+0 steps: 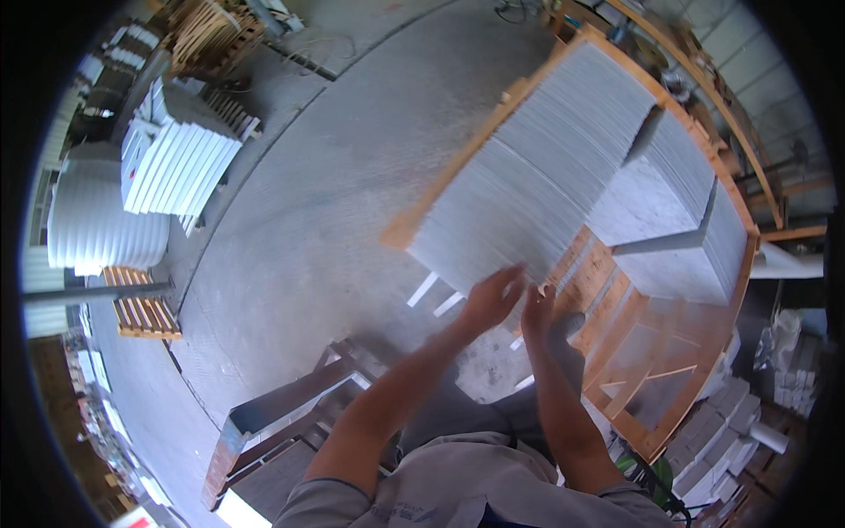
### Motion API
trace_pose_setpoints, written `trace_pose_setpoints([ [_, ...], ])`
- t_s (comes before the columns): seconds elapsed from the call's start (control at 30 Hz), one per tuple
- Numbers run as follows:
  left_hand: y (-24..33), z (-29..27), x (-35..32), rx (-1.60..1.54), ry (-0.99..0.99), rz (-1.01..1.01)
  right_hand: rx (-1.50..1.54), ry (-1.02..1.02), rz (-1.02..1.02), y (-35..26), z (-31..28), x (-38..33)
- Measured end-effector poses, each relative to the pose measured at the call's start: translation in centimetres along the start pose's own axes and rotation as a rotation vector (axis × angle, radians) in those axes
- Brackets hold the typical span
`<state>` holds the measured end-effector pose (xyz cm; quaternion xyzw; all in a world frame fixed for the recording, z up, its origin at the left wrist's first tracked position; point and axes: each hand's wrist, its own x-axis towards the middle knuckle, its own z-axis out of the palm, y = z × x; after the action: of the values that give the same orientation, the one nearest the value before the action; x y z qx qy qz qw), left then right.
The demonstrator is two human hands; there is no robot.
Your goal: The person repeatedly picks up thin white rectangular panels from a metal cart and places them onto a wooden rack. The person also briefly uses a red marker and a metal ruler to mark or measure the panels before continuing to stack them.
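In the head view my left hand (493, 301) reaches to the near end of a long row of thin grey slabs (506, 198) standing on edge in a wooden crate (642, 444). Its fingers look partly stretched and apart, slightly blurred, with nothing visible in them. Close beside it, my right hand (536, 315) is closed, fingers bent. A small pale bit shows at its fingertips, too small to name. Whether either hand touches the slabs, I cannot tell. Bare wooden slats of the crate floor (591, 280) show to the right of my hands.
More slab stacks (647, 198) stand at the crate's right side. A dark metal frame (290, 409) is at lower left. Far left are white stacked slabs (180, 163), a wrapped white bundle (106, 211) and a pallet (145, 304). Grey boxes (713, 431) lie at lower right.
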<state>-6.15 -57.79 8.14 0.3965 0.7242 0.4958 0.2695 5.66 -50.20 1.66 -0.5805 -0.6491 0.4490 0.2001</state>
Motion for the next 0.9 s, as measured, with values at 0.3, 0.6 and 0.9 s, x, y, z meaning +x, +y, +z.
trace_pose_setpoints([
  [0.3,-16.4,-16.7,-42.6,0.802,-0.224,-0.583,-0.249,0.236,0.084,-0.6,6.5,-2.8],
  [0.6,-25.5,-16.7,-57.1,0.23,0.021,-1.102,-0.547,0.286,0.07,-1.9,5.9,-3.0],
  [0.9,-20.3,-24.9,-32.7,-0.55,0.335,-1.174,-0.576,0.318,0.095,-2.1,6.0,-2.9],
])
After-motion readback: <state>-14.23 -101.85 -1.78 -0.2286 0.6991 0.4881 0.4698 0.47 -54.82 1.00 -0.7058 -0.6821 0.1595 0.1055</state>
